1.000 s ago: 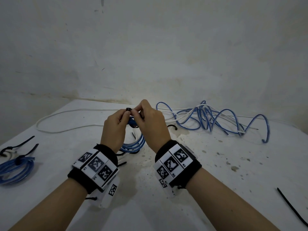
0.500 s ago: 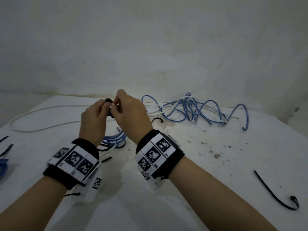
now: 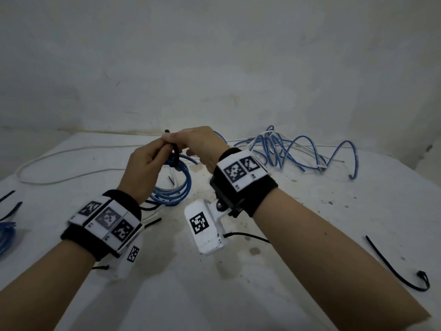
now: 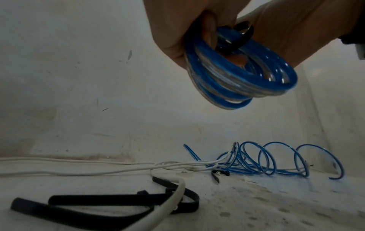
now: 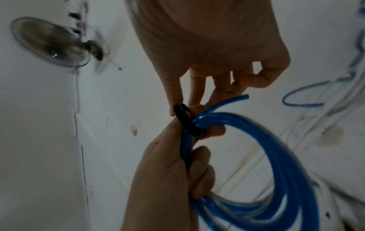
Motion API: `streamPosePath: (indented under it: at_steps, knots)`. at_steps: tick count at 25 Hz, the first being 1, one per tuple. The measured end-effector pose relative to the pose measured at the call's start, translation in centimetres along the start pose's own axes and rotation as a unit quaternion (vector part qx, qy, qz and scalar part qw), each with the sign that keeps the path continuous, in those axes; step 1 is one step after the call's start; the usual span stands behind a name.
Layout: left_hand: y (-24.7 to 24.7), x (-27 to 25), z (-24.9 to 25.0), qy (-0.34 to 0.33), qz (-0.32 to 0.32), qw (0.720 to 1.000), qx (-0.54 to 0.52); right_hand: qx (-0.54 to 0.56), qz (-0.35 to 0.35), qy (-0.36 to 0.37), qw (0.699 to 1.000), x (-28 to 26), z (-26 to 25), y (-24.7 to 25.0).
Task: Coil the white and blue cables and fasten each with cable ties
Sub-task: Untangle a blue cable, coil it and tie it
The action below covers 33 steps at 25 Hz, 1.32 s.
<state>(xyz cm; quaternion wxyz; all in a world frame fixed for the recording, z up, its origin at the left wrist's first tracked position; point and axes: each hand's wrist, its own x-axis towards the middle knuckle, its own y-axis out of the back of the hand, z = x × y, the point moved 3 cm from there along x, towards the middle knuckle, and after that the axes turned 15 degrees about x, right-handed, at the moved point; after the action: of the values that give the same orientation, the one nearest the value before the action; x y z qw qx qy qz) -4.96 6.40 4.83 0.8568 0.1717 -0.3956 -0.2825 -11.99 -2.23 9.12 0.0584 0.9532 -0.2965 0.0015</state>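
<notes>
White counter (image 3: pixel 310 235) under everything, stained and speckled, against a pale wall (image 3: pixel 214 56); on the wall in the right wrist view, a round fan (image 5: pixel 53 45). Across the far left of the counter, a long loose white cable (image 3: pixel 59 151); at the far right, a tangled heap of blue cable (image 3: pixel 298 149) with white strands through it; at the left edge, part of another blue bundle (image 3: pixel 6 232). Held up above the counter near the middle, the blue coil (image 3: pixel 176 187), several loops hanging down from the hands. Left hand (image 3: pixel 143 168) closed round the top of the coil, fingers curled about the strands; right hand (image 3: pixel 200 146) just beside it, fingertips pinching the black cable tie (image 3: pixel 175 152) wrapped round the top of the coil. So both grips clamped: left on the coil, right on the tie. Spare ties (image 4: pixel 98 201) flat on the counter below the hands; one more tie (image 3: pixel 396 266) well apart at the right, its end looped.
</notes>
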Motion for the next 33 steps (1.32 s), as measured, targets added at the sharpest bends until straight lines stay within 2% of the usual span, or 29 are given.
streamPosePath:
  at_steps: [3,5,10,13,15,17,19,24,28,29,31,33]
  knots:
    - [0.2,0.2,-0.4,-0.026,-0.019,0.999,0.026,0.053,-0.016,-0.021,0.998,-0.1,0.8,0.1]
    - [0.2,-0.1,-0.6,-0.051,-0.037,0.996,0.063,0.082,0.002,-0.018,0.996,0.5,0.8,0.3]
    - [0.4,-1.3,0.0,-0.094,-0.05,0.989,0.104,0.015,0.111,0.09,0.99,2.8,-0.3,0.6]
    - [0.6,-1.4,-0.1,-0.059,-0.076,0.989,0.108,0.012,0.118,0.129,0.984,2.8,-0.4,-0.2]
    - [0.8,-1.7,0.2,-0.012,-0.074,0.997,0.025,-0.061,0.115,0.191,0.973,2.4,-0.9,-0.8]
    - [1.0,-1.9,0.4,-0.013,-0.058,0.998,0.006,-0.187,0.106,0.254,0.943,1.8,-1.8,-1.6]
    - [1.3,-1.9,0.4,-0.019,-0.055,0.998,0.006,-0.245,0.103,0.273,0.925,1.6,-2.1,-2.1]
    - [2.1,-2.1,-0.2,-0.015,-0.045,0.998,-0.033,-0.236,0.096,0.255,0.933,2.3,-1.9,-3.0]
    - [3.7,-2.2,-0.8,-0.012,-0.035,0.999,0.014,-0.084,0.103,0.159,0.978,4.0,-0.4,-4.5]
    - [4.3,-2.2,-1.1,-0.003,-0.033,0.999,0.02,-0.042,0.086,0.149,0.984,4.0,-0.3,-5.0]
    - [6.1,-2.1,-2.4,0.05,-0.012,0.999,-0.009,0.016,0.003,0.132,0.991,3.4,-0.2,-6.4]
    - [8.8,-1.8,-4.9,0.128,0.032,0.989,-0.066,-0.012,-0.096,0.133,0.986,2.3,0.2,-8.8]
